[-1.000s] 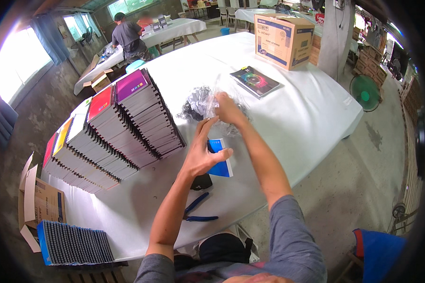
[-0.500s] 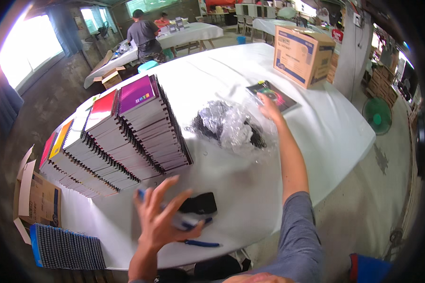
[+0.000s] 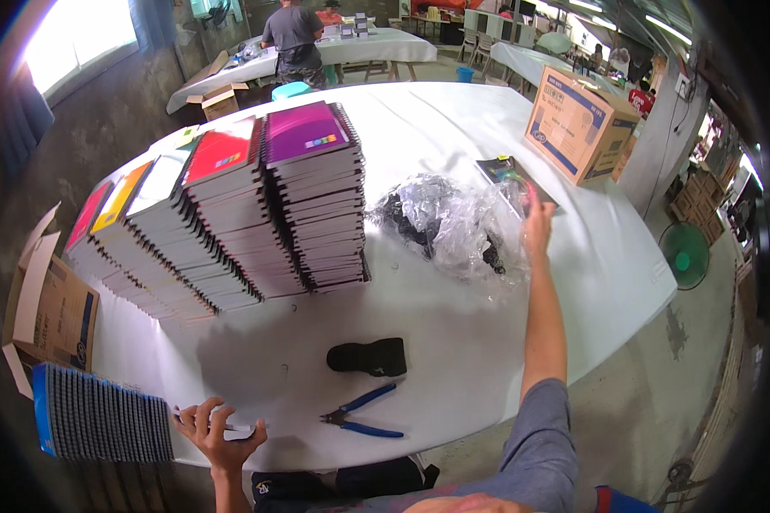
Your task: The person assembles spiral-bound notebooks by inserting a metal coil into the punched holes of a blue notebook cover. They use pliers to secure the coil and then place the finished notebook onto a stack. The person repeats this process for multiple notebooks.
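Observation:
My right hand [image 3: 536, 229] reaches far across the white table, its fingers closed at the near edge of a dark, glossy notebook [image 3: 506, 173] with a colourful print. To the left of that hand lies a heap of crumpled clear plastic [image 3: 441, 209] with black wire pieces in it. My left hand [image 3: 216, 434] is low at the table's near edge, fingers curled but apart, with a small whitish patch by the thumb that I cannot make out. Right of it, blue-handled pliers [image 3: 364, 417] lie with handles spread, below a black pouch [image 3: 368, 357].
Tall stacks of spiral-bound notebooks [image 3: 312, 205] stand on the table's left. A row of blue-edged spiral notebooks [image 3: 103, 415] is at the lower left, near an opened carton [image 3: 60, 316]. A carton [image 3: 577, 124] stands at the far right. A person [image 3: 295, 38] is at another table [image 3: 376, 47].
My left hand has moved down and left, away from the pliers, toward the blue-edged notebooks. My right hand has gone from atop the dark notebook to its near edge. The view has shifted.

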`<action>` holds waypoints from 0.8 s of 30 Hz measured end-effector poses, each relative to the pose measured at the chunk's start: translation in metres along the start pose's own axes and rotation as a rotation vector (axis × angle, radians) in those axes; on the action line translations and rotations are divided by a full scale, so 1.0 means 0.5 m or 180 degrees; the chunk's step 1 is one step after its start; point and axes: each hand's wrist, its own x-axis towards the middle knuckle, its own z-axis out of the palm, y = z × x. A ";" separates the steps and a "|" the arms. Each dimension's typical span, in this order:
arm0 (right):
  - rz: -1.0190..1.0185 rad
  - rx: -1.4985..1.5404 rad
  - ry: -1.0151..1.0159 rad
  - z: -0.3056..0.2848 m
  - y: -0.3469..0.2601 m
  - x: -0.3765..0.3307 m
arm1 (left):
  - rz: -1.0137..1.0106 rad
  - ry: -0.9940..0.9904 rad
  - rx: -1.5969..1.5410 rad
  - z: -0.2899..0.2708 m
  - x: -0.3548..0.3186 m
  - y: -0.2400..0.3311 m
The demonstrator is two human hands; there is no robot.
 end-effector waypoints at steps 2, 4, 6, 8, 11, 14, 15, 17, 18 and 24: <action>0.0353 0.0033 0.0594 -0.108 0.015 0.000 | 0.0096 0.0162 -0.0175 0.009 -0.008 -0.002; 0.0420 0.0462 0.0892 -0.213 -0.020 -0.011 | 0.0149 0.0220 -0.0237 0.004 -0.023 -0.011; 0.0762 0.1796 0.0654 -0.333 -0.125 -0.052 | 0.0131 0.0275 -0.0314 -0.013 -0.035 -0.018; 0.0558 0.2594 0.0080 -0.417 -0.239 -0.129 | 0.0077 0.0277 -0.0411 -0.024 -0.053 -0.035; 0.0132 0.2737 -0.1028 -0.480 -0.409 -0.299 | -0.0060 0.0262 -0.0526 -0.002 -0.065 -0.027; -0.0141 0.3327 -0.2477 -0.463 -0.568 -0.488 | -0.0127 0.0315 -0.0803 0.016 -0.068 -0.026; -0.0140 0.3201 -0.2875 -0.445 -0.612 -0.540 | -0.0167 0.0332 -0.0860 0.010 -0.069 -0.030; -0.0520 0.3052 -0.2968 -0.414 -0.675 -0.607 | -0.0293 0.0311 -0.0893 0.002 -0.079 -0.033; -0.0670 0.3037 -0.2850 -0.398 -0.690 -0.624 | -0.0221 0.0349 -0.0895 0.005 -0.077 -0.035; -0.0590 0.2906 -0.3486 -0.357 -0.718 -0.666 | -0.0299 0.0547 -0.0831 0.028 -0.084 -0.036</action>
